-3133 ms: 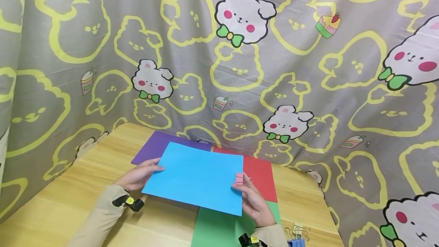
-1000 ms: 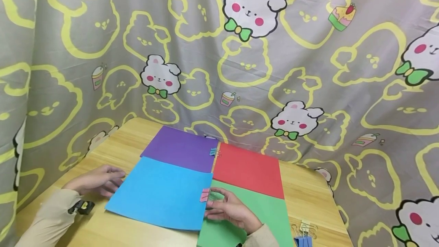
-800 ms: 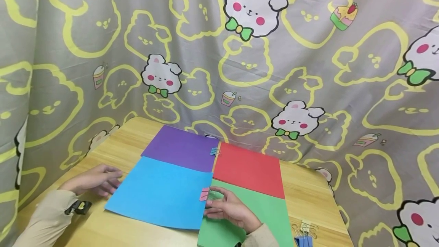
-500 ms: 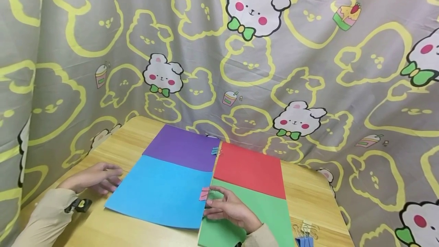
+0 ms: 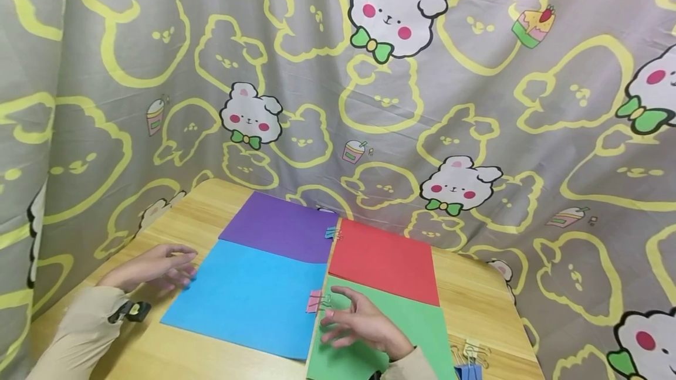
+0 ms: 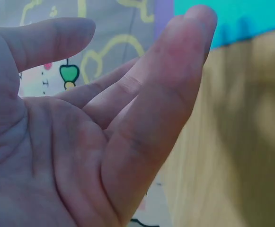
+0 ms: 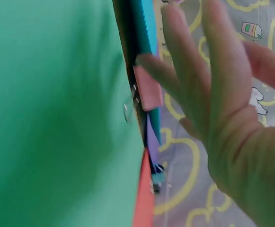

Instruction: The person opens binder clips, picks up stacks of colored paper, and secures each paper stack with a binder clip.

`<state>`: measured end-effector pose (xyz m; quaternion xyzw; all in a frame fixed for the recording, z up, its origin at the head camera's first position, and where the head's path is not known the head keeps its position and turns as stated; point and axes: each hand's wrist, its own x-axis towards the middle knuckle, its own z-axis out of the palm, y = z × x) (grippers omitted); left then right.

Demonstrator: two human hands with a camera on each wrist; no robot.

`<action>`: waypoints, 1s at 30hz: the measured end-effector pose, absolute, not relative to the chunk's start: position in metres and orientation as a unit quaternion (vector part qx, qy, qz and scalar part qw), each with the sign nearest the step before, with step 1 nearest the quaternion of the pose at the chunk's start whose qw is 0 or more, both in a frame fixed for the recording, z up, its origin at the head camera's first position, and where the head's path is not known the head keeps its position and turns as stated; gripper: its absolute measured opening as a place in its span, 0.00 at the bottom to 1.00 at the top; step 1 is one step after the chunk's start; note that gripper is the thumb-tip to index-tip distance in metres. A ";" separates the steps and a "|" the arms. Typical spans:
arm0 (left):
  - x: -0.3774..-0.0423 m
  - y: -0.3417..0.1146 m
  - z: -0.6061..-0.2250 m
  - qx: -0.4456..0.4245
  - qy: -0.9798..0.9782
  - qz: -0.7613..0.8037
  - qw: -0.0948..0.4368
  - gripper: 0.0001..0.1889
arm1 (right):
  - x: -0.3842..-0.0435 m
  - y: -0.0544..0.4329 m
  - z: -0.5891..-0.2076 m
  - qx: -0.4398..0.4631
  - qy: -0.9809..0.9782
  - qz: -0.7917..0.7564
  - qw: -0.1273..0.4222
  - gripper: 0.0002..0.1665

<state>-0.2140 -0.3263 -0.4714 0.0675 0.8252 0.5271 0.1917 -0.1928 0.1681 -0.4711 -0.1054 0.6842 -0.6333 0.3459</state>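
A blue sheet (image 5: 248, 298) lies flat on the table, with a pink binder clip (image 5: 314, 301) on its right edge. My left hand (image 5: 155, 265) hovers at the sheet's left edge, fingers loosely bent and holding nothing; the left wrist view shows its bare palm (image 6: 80, 151). Over the green sheet (image 5: 412, 321) is my right hand (image 5: 364, 324), fingers spread, thumb and index near the clip's wire handles. In the right wrist view that hand (image 7: 232, 104) holds nothing, and the pink clip (image 7: 149, 90) sits beside its fingers.
Behind the blue sheet lies a purple sheet (image 5: 280, 224) with a teal binder clip (image 5: 331, 232) on its right edge. A red sheet (image 5: 382, 260) lies behind the green one. Loose binder clips (image 5: 469, 368) stand at the front right. A patterned curtain (image 5: 296, 75) encloses the table.
About three seconds ago both hands held the blue sheet up; now it lies on the table. Since half a second ago, the right hand's fingers have moved off the pink clip and spread.
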 end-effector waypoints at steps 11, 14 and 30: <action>-0.232 -0.286 -0.454 0.097 0.821 0.535 0.175 0.34 | -0.193 0.217 -0.430 -0.146 0.747 -0.581 0.288 0.37; -0.241 -0.267 -0.448 0.102 0.817 0.544 0.161 0.34 | -0.195 0.238 -0.425 -0.136 0.772 -0.567 0.252 0.35; -0.285 -0.155 -0.446 0.063 0.798 0.590 0.103 0.23 | -0.197 0.327 -0.433 0.021 0.857 -0.508 0.084 0.37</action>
